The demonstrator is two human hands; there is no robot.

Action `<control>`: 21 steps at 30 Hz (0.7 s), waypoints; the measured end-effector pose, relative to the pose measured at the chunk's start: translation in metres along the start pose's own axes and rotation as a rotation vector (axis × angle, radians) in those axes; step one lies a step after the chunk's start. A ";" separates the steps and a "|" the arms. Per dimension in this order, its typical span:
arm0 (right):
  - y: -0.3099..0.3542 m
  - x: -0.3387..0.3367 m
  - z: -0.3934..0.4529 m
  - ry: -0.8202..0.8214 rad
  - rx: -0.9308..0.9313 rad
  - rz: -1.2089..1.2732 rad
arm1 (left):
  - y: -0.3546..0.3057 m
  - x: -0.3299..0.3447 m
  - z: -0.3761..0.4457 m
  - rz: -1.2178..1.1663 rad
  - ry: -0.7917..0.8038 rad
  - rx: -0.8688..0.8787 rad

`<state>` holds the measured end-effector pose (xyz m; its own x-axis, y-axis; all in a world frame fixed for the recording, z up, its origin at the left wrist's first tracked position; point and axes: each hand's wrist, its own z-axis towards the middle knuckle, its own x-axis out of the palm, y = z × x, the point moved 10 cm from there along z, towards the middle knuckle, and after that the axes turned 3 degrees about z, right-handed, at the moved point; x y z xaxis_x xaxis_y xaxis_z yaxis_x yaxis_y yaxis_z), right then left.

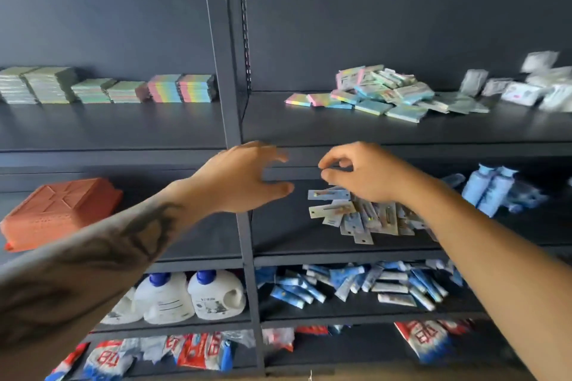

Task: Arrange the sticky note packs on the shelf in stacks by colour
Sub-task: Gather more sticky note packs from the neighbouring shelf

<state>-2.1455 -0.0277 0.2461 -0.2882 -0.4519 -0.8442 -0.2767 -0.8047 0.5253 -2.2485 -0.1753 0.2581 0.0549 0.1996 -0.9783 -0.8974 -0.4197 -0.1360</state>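
Dark shelf (123,130): stacked and heaped packs (380,93).

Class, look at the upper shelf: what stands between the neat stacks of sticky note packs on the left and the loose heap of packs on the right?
In the head view, the dark metal shelf upright stands between the neat stacks and the loose heap, with bare shelf board beside it.
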 end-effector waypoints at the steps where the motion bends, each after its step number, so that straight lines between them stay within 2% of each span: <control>1: -0.013 -0.010 0.004 -0.018 0.006 0.002 | -0.011 0.000 0.017 -0.010 -0.010 0.004; 7: -0.086 -0.065 0.062 -0.078 0.034 -0.029 | -0.040 0.015 0.145 0.000 0.003 -0.032; 10: -0.112 -0.091 0.108 -0.069 0.047 -0.111 | -0.032 0.027 0.214 -0.011 0.029 -0.060; 14: -0.133 -0.122 0.173 -0.091 0.030 -0.190 | -0.003 0.017 0.294 -0.057 -0.031 -0.123; 21: -0.159 -0.124 0.275 0.032 -0.017 -0.367 | 0.030 0.044 0.376 0.015 0.062 -0.183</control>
<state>-2.3181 0.2626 0.2967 -0.1438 -0.1434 -0.9792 -0.3411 -0.9216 0.1851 -2.4378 0.1542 0.2697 0.0745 0.1397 -0.9874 -0.8038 -0.5777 -0.1424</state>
